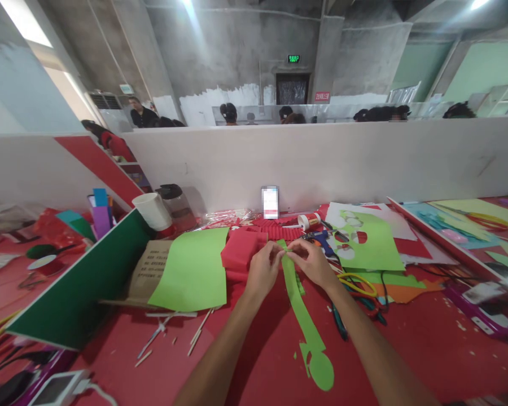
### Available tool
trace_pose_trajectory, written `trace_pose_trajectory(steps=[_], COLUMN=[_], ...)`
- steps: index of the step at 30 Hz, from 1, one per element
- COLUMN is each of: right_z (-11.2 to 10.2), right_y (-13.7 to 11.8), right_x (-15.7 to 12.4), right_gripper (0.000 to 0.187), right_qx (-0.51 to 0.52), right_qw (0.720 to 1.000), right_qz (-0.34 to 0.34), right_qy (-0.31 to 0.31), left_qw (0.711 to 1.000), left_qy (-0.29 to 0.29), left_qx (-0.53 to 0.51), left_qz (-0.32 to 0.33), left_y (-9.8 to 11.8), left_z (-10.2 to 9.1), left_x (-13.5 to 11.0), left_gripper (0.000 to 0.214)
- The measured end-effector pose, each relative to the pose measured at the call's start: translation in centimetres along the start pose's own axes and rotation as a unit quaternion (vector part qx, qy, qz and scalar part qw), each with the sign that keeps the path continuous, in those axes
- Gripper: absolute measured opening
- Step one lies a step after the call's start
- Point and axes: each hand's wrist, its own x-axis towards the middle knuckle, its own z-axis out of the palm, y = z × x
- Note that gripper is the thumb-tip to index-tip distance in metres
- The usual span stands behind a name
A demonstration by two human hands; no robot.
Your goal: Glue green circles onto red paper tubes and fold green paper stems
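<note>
My left hand (263,269) and my right hand (313,263) meet over the red table (406,344), both pinching the far end of a long light-green paper strip (301,307). The strip runs toward me and ends in a round cut shape near the front edge. Folded red paper (239,251) lies just left of my left hand. A blue glue gun (320,238) sits right behind my right hand.
A green paper sheet (192,272) lies on cardboard to the left, beside a green-faced divider board (80,293) and a white cup (153,211). Cut green paper (370,242), scissors with yellow handles (358,285) and coloured sheets crowd the right. A white partition wall (342,160) backs the table; people sit beyond it.
</note>
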Motion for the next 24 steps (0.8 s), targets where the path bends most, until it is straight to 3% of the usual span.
trace_pose_trajectory(steps=[10, 15, 24], right_z=[-0.5, -0.5, -0.4], right_y=[-0.2, 0.1, 0.3], right_x=[0.1, 0.2, 0.2], right_gripper=[0.009, 0.019, 0.018], right_qx=[0.070, 0.099, 0.040], right_qw=[0.997, 0.994, 0.999], right_qz=[0.019, 0.036, 0.012], right_qy=[0.015, 0.006, 0.006], left_qw=[0.996, 0.994, 0.996], left_qy=[-0.029, 0.007, 0.009], left_qx=[-0.082, -0.105, -0.090], left_qz=[0.010, -0.016, -0.019], left_y=[0.7, 0.1, -0.5], left_z=[0.1, 0.3, 0.5], left_x=[-0.1, 0.2, 0.2], left_gripper=[0.016, 0.017, 0.014])
